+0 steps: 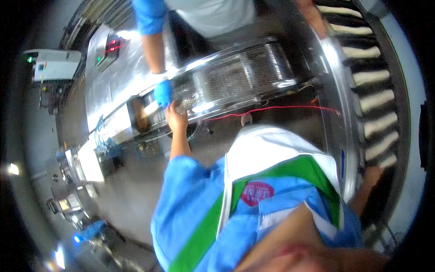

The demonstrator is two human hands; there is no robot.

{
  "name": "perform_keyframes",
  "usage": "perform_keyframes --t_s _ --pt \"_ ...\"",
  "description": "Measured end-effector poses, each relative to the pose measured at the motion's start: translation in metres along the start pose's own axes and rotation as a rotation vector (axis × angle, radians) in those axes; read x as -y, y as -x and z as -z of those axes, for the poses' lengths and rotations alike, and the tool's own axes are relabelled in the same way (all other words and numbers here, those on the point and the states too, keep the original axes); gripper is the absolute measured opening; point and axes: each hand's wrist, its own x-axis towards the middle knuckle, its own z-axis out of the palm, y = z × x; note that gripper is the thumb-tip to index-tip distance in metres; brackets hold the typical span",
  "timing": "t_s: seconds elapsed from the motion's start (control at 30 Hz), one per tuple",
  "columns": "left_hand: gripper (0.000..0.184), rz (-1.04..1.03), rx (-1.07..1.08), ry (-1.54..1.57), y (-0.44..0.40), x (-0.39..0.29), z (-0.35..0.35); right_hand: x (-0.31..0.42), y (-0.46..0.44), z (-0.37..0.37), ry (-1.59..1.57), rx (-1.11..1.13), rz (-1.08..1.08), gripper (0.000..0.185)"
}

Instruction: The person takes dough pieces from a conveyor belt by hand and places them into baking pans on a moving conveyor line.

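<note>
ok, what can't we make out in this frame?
All in the head view:
- Co-worker: head cut off by the top edge.
- Left hand: blur hides whether its fingertips touch the co-worker's blue glove.
- Right hand: too small and blurred to tell whether it grips the nearest pale strip.
- Red readout: digits too small and blurred.

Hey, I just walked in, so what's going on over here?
Two people are working face to face beside a mesh conveyor. The wearer's left hand reaches to it, next to the co-worker's blue-gloved hand; whether either grips anything is unclear. The wearer's right hand is at the nearest pale strip, though its grip can't be made out. More pale strips lie spaced in a row on the dark surface at the right.
</note>
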Motion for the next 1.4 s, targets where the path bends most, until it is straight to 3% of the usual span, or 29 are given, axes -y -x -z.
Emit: perform_keyframes --t_s 0.07,0.1,0.13,0.2,0.23,0.33,0.47,0.5,0.53,0.63,0.8,0.9,1.4 --pt "0.064 0.001 -0.155 -0.068 0.026 -0.006 -0.008 -0.005 0.011 0.154 -0.728 -0.019 -0.233 0.058" --pt "0.064 -0.024 -0.303 0.003 -0.089 0.018 -0.004 0.044 -0.005 0.175 -0.623 -0.129 -0.137 0.056" --pt "0.064 0.032 -0.254 -0.05 -0.06 0.045 0.004 0.095 -0.023 0.198 -0.505 -0.245 -0.053 0.056" --pt "0.064 0.098 -0.262 -0.083 -0.061 0.065 0.029 0.132 -0.021 0.241 -0.784 -0.147 -0.023 0.057" --pt "0.064 0.117 -0.253 -0.085 -0.061 0.069 0.032 0.143 -0.032 0.247 -0.633 -0.139 0.065 0.057" --pt "0.069 0.072 -0.272 -0.125 -0.078 0.081 0.035 0.18 -0.027 0.285 -0.788 -0.195 0.21 0.057" --pt "0.069 0.151 -0.267 -0.092 -0.098 0.101 0.036 0.221 0.003 0.358 -0.888 0.014 0.202 0.057" --pt "0.067 0.051 -0.253 -0.124 -0.098 0.099 0.038 0.224 0.005 0.371 -0.854 0.08 0.192 0.058" --pt "0.065 -0.049 -0.239 -0.157 -0.097 0.098 0.039 0.226 -0.001 0.368 -0.847 0.076 0.202 0.058" --pt "0.061 -0.029 -0.284 -0.101 -0.09 0.091 0.035 0.237 -0.011 0.364 -0.786 0.08 0.306 0.057" --pt "0.059 0.211 -0.255 -0.044 -0.072 0.108 0.018 0.251 -0.034 0.357 -0.877 0.005 0.399 0.053" --pt "0.059 0.195 -0.309 -0.092 -0.066 0.126 0.012 0.249 -0.03 0.36 -0.88 0.043 0.36 0.053" --pt "0.061 0.274 -0.259 -0.082 -0.066 0.077 0.01 0.218 -0.039 0.275 -0.943 0.05 0.373 0.051"
